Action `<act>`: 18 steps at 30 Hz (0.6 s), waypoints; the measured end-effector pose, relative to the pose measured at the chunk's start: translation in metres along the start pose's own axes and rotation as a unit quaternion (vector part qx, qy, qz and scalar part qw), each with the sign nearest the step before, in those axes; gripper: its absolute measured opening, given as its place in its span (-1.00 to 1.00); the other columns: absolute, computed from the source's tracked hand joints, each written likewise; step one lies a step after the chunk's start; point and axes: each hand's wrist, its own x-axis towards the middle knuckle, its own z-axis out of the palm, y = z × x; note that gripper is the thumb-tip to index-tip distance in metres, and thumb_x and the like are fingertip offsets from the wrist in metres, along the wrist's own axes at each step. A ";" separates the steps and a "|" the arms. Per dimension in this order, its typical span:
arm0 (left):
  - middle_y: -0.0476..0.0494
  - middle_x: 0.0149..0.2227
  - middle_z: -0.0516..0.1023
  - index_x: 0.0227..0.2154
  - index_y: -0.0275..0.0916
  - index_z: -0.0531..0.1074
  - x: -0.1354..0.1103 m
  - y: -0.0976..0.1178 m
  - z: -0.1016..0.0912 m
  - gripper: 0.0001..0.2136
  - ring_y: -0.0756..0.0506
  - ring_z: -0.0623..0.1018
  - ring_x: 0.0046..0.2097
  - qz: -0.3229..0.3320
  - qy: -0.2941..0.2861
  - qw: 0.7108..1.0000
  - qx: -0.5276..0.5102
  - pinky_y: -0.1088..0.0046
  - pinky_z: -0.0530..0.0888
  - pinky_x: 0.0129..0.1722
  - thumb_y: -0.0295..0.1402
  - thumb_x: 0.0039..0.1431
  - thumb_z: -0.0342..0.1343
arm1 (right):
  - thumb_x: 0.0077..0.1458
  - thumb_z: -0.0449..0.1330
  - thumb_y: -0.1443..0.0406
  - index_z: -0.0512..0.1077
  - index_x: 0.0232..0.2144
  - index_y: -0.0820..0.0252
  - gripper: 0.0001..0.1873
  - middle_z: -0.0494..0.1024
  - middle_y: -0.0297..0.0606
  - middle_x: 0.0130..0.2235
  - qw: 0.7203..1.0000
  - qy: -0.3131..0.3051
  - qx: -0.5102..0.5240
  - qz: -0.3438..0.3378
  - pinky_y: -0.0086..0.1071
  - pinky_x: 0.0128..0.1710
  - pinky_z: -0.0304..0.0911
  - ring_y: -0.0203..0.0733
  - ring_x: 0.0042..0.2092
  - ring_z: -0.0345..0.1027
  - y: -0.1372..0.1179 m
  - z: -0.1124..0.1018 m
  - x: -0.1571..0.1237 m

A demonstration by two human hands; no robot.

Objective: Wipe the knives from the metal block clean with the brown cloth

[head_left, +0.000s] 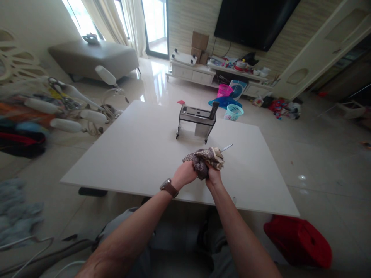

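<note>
Above the table's near half, a bunched brown-and-beige patterned cloth [205, 159] is between my hands. My left hand [185, 173], with a watch on the wrist, is closed on the cloth's left side. My right hand [213, 175] is closed on it from below right, and folds cover most of the fingers. A slim, pale metal blade-like tip [227, 147] sticks out of the cloth to the upper right; its other end is hidden. Just beyond, a metal knife rack [197, 115] stands upright on the white table [130, 154]. One dark-handled knife [213, 111] sits in its right end.
A small red piece [181, 102] lies at the table's far edge. Pink [224, 91] and turquoise baskets [233, 112] stand on the floor beyond. A red container [298, 241] is below the near right corner. Chandelier parts [78, 116] lie left of the table.
</note>
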 end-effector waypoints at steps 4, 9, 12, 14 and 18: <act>-0.34 -0.07 0.69 -0.15 -0.21 0.62 -0.001 0.001 -0.001 -0.72 -0.25 0.66 -0.01 0.002 0.002 1.000 -0.002 0.30 0.54 -0.01 -0.33 0.33 -0.02 | -0.18 0.50 0.23 0.53 -0.03 0.10 -0.40 0.64 -0.24 0.08 1.000 0.000 -0.005 -0.003 0.12 0.36 0.24 -0.03 0.11 0.52 0.001 0.000 0.000; -0.33 -0.07 0.70 -0.16 -0.22 0.62 -0.002 0.003 -0.003 -0.73 -0.23 0.67 -0.03 0.009 0.008 1.000 -0.003 0.33 0.54 -0.05 -0.34 0.33 -0.01 | -0.23 0.51 0.24 0.54 -0.04 0.09 -0.39 0.65 -0.25 0.07 1.000 0.021 0.005 0.000 0.15 0.36 0.22 0.01 0.12 0.52 0.000 0.002 -0.002; -0.33 -0.07 0.70 -0.16 -0.21 0.63 -0.003 0.003 -0.003 -0.72 -0.23 0.67 -0.04 0.004 0.009 1.000 0.000 0.35 0.54 -0.05 -0.32 0.33 0.00 | -0.23 0.51 0.23 0.53 -0.02 0.09 -0.36 0.63 -0.23 0.11 1.000 0.015 0.010 -0.007 0.13 0.37 0.22 0.01 0.13 0.51 -0.003 0.003 -0.003; -0.33 -0.08 0.71 -0.15 -0.21 0.63 -0.003 0.004 -0.004 -0.71 -0.22 0.67 -0.06 0.001 0.008 1.000 0.004 0.36 0.54 -0.07 -0.29 0.33 0.00 | -0.21 0.50 0.24 0.52 0.01 0.08 -0.35 0.62 -0.25 0.13 1.000 0.004 0.008 -0.028 0.11 0.38 0.21 -0.02 0.15 0.49 -0.005 0.003 -0.003; -0.33 -0.08 0.71 -0.14 -0.21 0.63 -0.004 0.008 -0.007 -0.72 -0.24 0.67 -0.06 0.007 0.008 1.000 0.000 0.35 0.52 -0.11 -0.29 0.31 0.02 | -0.14 0.48 0.26 0.50 0.04 0.06 -0.38 0.60 -0.26 0.15 0.997 -0.027 0.005 -0.065 0.08 0.37 0.23 -0.07 0.18 0.47 -0.009 0.000 0.003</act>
